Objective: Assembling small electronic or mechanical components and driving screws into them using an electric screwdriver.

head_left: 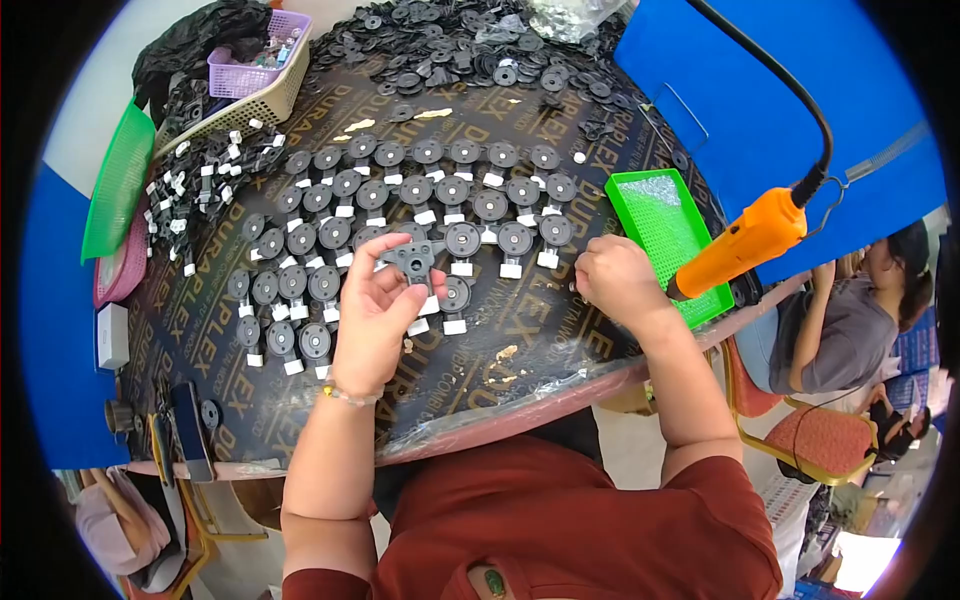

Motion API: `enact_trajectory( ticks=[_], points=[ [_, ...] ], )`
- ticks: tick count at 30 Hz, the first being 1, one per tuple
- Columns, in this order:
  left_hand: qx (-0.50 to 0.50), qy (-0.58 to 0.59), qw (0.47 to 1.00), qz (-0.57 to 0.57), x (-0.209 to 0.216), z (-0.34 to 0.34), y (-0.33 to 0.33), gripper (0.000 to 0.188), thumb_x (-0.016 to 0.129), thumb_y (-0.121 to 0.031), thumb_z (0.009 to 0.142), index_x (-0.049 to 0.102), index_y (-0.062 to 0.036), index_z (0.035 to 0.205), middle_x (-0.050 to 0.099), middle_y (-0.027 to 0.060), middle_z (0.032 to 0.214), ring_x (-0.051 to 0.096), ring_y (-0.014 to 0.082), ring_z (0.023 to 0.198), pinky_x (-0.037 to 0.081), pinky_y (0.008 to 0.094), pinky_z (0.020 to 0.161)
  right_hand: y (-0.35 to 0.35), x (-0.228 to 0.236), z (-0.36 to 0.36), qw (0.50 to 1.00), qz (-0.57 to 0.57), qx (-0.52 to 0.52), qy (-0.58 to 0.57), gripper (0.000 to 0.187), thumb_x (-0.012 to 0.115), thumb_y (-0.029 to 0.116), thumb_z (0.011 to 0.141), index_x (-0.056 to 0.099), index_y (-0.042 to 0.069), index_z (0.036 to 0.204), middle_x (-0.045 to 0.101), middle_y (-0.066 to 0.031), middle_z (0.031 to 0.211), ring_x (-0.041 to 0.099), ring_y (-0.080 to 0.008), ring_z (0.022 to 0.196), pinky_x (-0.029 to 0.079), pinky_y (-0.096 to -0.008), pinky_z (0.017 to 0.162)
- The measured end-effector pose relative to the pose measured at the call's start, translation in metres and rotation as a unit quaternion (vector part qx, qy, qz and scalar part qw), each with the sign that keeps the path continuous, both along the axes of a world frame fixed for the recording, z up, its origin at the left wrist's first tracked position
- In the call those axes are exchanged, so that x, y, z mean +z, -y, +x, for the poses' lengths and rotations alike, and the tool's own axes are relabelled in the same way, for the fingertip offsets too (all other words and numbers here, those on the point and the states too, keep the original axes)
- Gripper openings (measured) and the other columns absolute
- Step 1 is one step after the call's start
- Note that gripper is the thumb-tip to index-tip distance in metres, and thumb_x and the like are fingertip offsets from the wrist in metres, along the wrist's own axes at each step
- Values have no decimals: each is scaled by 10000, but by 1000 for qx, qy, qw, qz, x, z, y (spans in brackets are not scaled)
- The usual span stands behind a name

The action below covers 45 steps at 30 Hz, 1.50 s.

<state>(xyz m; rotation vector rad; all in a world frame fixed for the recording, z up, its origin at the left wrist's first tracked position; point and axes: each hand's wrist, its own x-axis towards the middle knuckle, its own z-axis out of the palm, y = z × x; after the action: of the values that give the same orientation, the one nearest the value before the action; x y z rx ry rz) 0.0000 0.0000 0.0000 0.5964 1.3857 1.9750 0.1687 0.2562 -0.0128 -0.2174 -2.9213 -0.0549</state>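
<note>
My left hand (375, 310) grips a dark grey plastic part (414, 261) between thumb and fingers, above the rows on the table. That part has a round hole in its middle. My right hand (622, 282) is closed, its fingers pressed together beside the green tray (618, 205); whatever it holds, if anything, is too small or hidden. Several round dark grey pieces with white ends, such as one disc piece (515, 238), lie in curved rows around my left hand. An orange electric screwdriver (745, 240) slants over the tray, its tip end close to my right wrist.
A heap of black discs (470, 50) covers the far table. Black parts with white ends (200, 190) pile at the left, near a beige basket (285, 100) and a green basket (120, 190). The screwdriver's black cord (790, 80) hangs at right. Other people sit beyond both sides.
</note>
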Motion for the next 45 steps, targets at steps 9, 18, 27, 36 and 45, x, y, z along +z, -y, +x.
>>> enact_trajectory(
  ticks=[9,18,27,36,45],
  points=[
    [-85,86,993,-13,-2,11,-2,512,548,84,871,395,-34,1346,641,189,1121,678,270,994,560,352,854,53,49,-39,955,-131,129,-232,112,727,45,674,665,82,760,590,-46,745,599,-247,717,505,-374,654],
    [-82,87,993,-2,-5,6,-4,468,583,69,889,425,-8,1323,671,141,1048,686,185,933,555,273,793,75,60,-77,945,-132,248,-166,172,737,101,698,692,79,862,608,-31,842,604,-228,795,475,-364,713],
    [-38,148,988,-19,-2,0,-1,234,534,-112,974,514,-38,1196,672,202,1015,694,253,793,582,359,690,14,52,-88,961,-83,-129,-229,283,648,88,845,641,26,1121,629,-144,1051,596,-333,995,482,-411,886],
    [-13,159,987,18,0,-6,-2,249,520,-77,965,514,-32,1210,671,209,1003,685,227,762,545,301,621,-136,-4,-265,973,-48,-205,-93,368,497,83,899,554,89,1263,573,-156,1258,556,-358,1162,480,-493,938],
    [2,216,973,81,0,-12,6,320,429,-156,1008,475,-31,1299,635,249,1153,689,307,949,565,400,808,-168,-33,-294,993,57,-105,-8,153,614,169,858,749,121,914,675,-53,1105,538,-291,1171,438,-454,956]
  ],
)
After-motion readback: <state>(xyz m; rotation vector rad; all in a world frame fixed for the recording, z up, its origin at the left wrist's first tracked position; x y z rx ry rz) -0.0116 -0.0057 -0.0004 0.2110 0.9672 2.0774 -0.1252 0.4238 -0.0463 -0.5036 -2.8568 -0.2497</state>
